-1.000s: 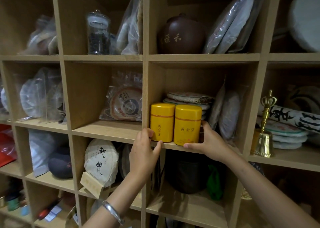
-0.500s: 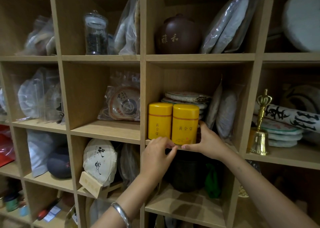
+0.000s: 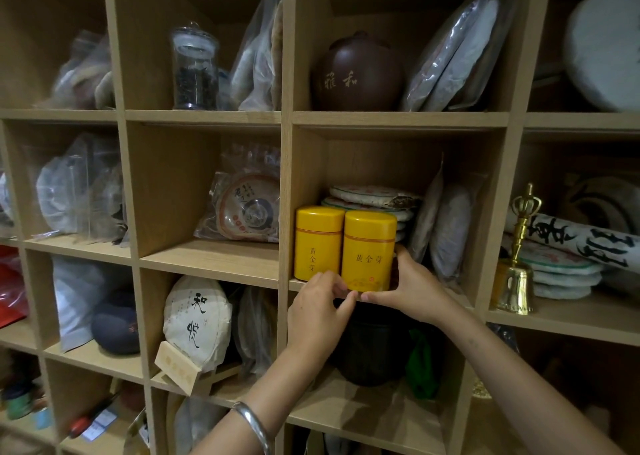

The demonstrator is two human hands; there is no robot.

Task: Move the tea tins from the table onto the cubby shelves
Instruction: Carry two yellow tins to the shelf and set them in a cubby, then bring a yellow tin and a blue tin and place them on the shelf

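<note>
At the front edge of the middle cubby's shelf board [image 3: 298,284], two yellow tea tins are seen standing upright, side by side and touching. The left tin [image 3: 317,243] is set close against the cubby's left wall; the right tin [image 3: 369,250] stands just beside it, its base at the board's front lip.

The right tin is bracketed low down by both hands. The right hand [image 3: 412,290] is cupped around the tin's right side and lower corner, thumb laid along the front of the board below the base. The left hand [image 3: 317,311] is raised beneath the join of the two tins, fingers loosely curled, fingertips [image 3: 332,281] touching the bottom edge. No firm pinch is made out; a light steadying or squaring contact is judged likely.

Behind the tins, stacked tea cakes [image 3: 374,196] fill the rear of the cubby; bagged cakes [image 3: 450,229] lean toward the right wall.

Progress, as judged: both visible tins are already borne by the shelf, so this pair is all but placed, with final alignment in hand. The table is out of view, so whether further tins wait there cannot be told.
</note>
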